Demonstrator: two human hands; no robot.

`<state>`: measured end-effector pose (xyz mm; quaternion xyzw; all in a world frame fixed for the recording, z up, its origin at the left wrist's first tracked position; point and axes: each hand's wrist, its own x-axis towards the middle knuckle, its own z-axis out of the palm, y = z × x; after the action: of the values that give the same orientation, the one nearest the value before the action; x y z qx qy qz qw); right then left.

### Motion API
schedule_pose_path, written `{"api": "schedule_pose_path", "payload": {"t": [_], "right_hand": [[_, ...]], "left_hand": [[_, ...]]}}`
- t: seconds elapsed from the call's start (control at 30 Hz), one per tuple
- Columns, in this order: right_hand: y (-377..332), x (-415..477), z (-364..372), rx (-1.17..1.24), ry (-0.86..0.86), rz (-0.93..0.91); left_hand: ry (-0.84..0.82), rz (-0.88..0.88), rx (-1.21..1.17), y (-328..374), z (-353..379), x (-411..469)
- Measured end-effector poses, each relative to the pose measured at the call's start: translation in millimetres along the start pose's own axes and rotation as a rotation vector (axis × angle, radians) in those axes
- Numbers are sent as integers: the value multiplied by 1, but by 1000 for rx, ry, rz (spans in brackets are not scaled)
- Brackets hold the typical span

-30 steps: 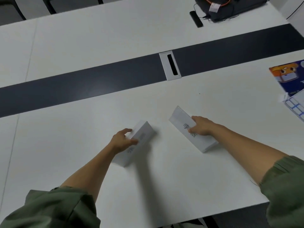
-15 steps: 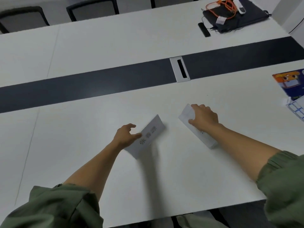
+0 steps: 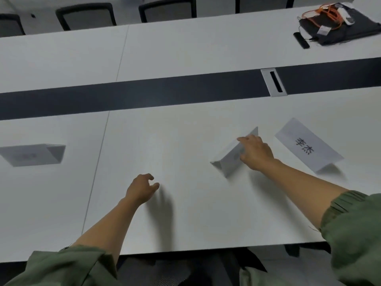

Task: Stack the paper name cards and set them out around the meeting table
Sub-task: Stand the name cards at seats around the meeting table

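Three folded white paper name cards stand on the white meeting table (image 3: 185, 213). One name card (image 3: 33, 154) sits alone at the far left. The middle name card (image 3: 225, 162) stands tilted on its fold, and my right hand (image 3: 255, 154) holds it by the ridge and near face. To its right the third name card (image 3: 307, 147) shows black characters and nothing touches it. Low over the bare tabletop hovers my left hand (image 3: 142, 189), left of the middle card, fingers loosely apart and holding nothing.
A dark strip (image 3: 144, 96) with a cable port (image 3: 274, 81) runs across the table. A black bag (image 3: 338, 27) with orange cable and a black remote (image 3: 301, 40) lie far right. Chairs (image 3: 167, 11) line the far side. The near edge is below my forearms.
My left hand let go of its card and drew back left. My right hand left the lettered card and took the middle one. The view swung left, revealing a third card.
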<state>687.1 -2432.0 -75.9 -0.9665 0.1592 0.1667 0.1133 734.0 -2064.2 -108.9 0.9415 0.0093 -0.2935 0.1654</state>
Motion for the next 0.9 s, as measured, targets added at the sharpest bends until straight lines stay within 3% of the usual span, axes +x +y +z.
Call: {"api": "schedule_pose_path", "payload": {"t": [0.3, 0.53, 0.7, 0.9], "right_hand": [[-21, 22, 8, -140, -17, 39], [-91, 54, 33, 28, 127, -168], [-140, 74, 50, 30, 61, -226], [-127, 79, 49, -88, 50, -175]], "left_hand": [[117, -25, 89, -55, 7, 39], [367, 103, 195, -79, 45, 53], [369, 52, 145, -86, 70, 50], [393, 38, 123, -95, 76, 56]]}}
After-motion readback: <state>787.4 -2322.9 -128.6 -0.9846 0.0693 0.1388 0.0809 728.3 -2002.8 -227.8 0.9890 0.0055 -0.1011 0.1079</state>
